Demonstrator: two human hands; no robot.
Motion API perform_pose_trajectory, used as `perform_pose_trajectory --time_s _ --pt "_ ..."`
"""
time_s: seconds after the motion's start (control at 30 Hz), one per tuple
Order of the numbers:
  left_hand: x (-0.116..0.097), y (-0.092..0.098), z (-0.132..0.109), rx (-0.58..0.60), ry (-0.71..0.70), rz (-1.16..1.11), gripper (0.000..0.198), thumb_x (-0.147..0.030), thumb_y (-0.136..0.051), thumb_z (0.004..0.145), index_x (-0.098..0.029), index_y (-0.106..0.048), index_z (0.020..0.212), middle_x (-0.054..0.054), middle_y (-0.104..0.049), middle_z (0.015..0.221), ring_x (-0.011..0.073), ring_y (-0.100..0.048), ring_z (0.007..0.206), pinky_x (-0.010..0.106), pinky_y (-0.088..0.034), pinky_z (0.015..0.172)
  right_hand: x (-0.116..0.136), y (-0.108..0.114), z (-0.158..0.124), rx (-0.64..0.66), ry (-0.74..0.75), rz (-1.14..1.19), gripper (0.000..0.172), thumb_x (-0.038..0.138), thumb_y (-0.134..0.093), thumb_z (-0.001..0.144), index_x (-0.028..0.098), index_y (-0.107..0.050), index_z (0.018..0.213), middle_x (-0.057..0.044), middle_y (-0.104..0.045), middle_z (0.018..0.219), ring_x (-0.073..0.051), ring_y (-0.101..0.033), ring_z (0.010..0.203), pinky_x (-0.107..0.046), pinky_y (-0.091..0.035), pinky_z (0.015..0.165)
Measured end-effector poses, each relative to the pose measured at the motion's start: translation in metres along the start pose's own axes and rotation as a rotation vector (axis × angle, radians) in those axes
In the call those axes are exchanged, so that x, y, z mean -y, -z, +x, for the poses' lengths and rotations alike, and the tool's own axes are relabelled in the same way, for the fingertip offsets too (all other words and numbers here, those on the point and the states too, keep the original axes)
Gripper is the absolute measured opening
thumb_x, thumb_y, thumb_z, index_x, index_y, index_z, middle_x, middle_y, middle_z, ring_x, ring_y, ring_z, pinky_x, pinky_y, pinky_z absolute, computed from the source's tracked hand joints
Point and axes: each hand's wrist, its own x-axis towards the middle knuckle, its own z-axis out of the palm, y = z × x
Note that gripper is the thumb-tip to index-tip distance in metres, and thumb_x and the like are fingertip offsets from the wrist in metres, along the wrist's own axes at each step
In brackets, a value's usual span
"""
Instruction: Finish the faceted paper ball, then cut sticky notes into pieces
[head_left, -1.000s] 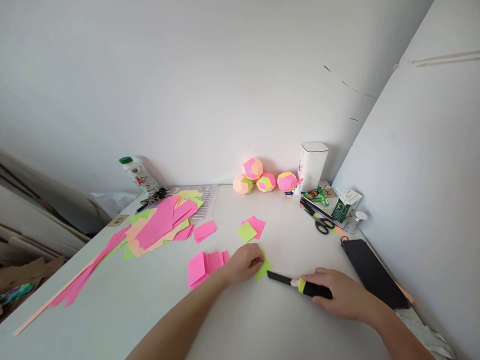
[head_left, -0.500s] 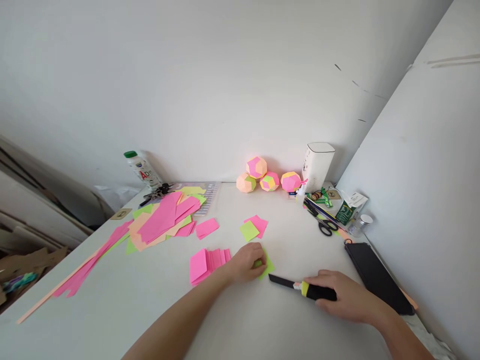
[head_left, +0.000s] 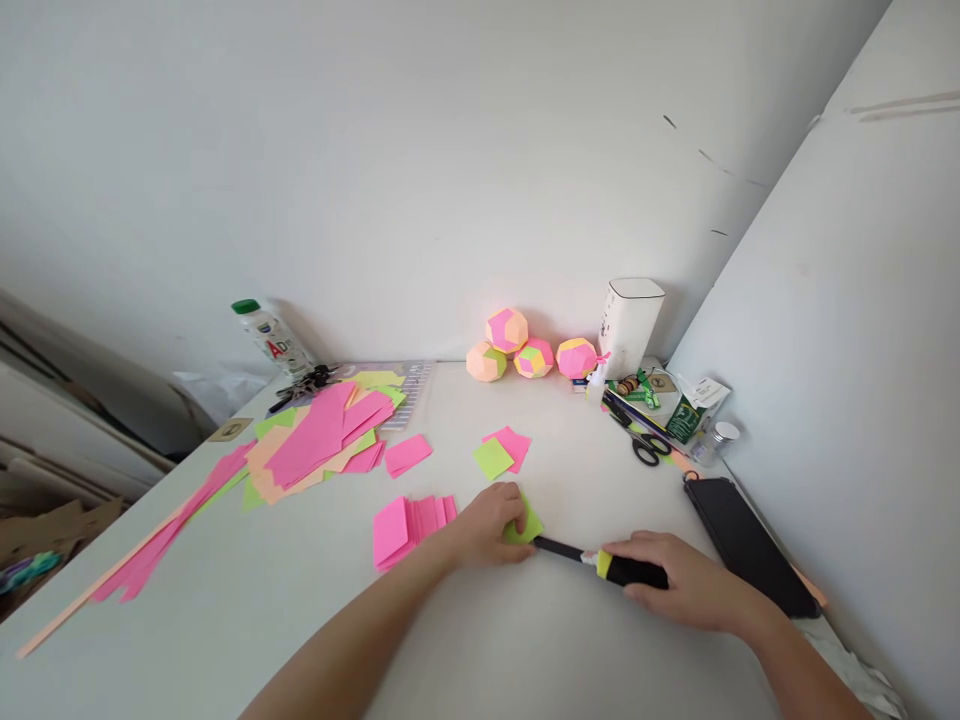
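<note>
Across the white surface [head_left: 465,650], right of a bright-pink paper stack [head_left: 391,532], I see the left hand [head_left: 489,527] pinching a lime-green paper square [head_left: 533,522], the right hand [head_left: 679,580] gripping a black-and-yellow utility knife [head_left: 604,565], whose close blade [head_left: 559,548] could slip and nick fingers [head_left: 516,504].

The head camera looks down across the table [head_left: 225,600] from its near side, facing the wall [head_left: 375,180] behind it
</note>
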Motion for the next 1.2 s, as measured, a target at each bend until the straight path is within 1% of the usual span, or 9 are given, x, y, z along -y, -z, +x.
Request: perform_pose_trajectory --time_s 0.07,0.27,0.4,0.63,0.83,1.2 --pt "0.0001 0.0009 -0.0004 -0.001 -0.015 -0.012 0.024 -0.027 -0.074 0.07 -0.019 -0.051 0.068 0.001 -0.052 0.079 0.0166 -0.05 0.076 0.029 -0.041 0.072 -0.0001 0.0003 0.0 0.002 -0.002 0.008 0.047 0.033 -0.056 0.081 0.03 -0.061 0.127 -0.004 -0.066 0.113 -0.026 -0.059 0.106 -0.035 -0.045 0.092" --pt "0.0037 0.0035 -0.0019 0.003 -0.062 -0.064 0.019 -0.026 -0.066 0.077 -0.019 -0.05 0.067 0.001 -0.052 0.079 0.0164 -0.051 0.077 0.028 -0.041 0.07 0.0035 0.0024 -0.0005 0.025 0.008 0.021 0.048 0.029 -0.056 0.08 0.029 -0.061 0.128 -0.005 -0.066 0.11 -0.025 -0.061 0.1 -0.033 -0.047 0.087" --pt "0.003 0.0036 -0.0027 -0.011 -0.063 -0.081 0.017 -0.02 -0.062 0.076 -0.019 -0.048 0.065 0.002 -0.053 0.079 0.0162 -0.051 0.077 0.028 -0.041 0.069 0.0049 0.0039 -0.0006 0.036 0.03 -0.008 0.049 0.028 -0.056 0.078 0.028 -0.062 0.127 -0.005 -0.067 0.107 -0.024 -0.062 0.098 -0.033 -0.047 0.086" --pt "-0.003 0.0045 -0.0019 -0.044 -0.081 -0.075 0.015 -0.014 -0.055 0.071 -0.02 -0.044 0.063 0.002 -0.052 0.074 0.0162 -0.049 0.072 0.029 -0.042 0.068 0.0041 0.0037 -0.0004 0.044 0.036 -0.01 0.049 0.028 -0.057 0.078 0.029 -0.063 0.126 -0.005 -0.067 0.109 -0.025 -0.061 0.099 -0.033 -0.047 0.086" --pt "-0.0048 0.0052 -0.0011 -0.055 -0.085 -0.06 0.018 -0.013 -0.055 0.071 -0.02 -0.041 0.062 0.001 -0.05 0.07 0.0158 -0.048 0.069 0.029 -0.042 0.067 0.0059 0.0047 -0.0005 0.063 0.053 -0.015 0.05 0.024 -0.057 0.077 0.031 -0.063 0.126 -0.004 -0.067 0.104 -0.023 -0.062 0.094 -0.032 -0.047 0.084" --pt "0.0022 -0.0016 -0.0009 -0.061 -0.095 -0.021 0.017 -0.013 -0.059 0.07 -0.019 -0.045 0.063 0.002 -0.052 0.072 0.0162 -0.05 0.071 0.029 -0.042 0.07 0.0053 0.0009 0.0003 0.027 0.008 -0.031 0.051 0.028 -0.057 0.076 0.03 -0.062 0.127 -0.005 -0.066 0.108 -0.026 -0.06 0.101 -0.033 -0.046 0.087"
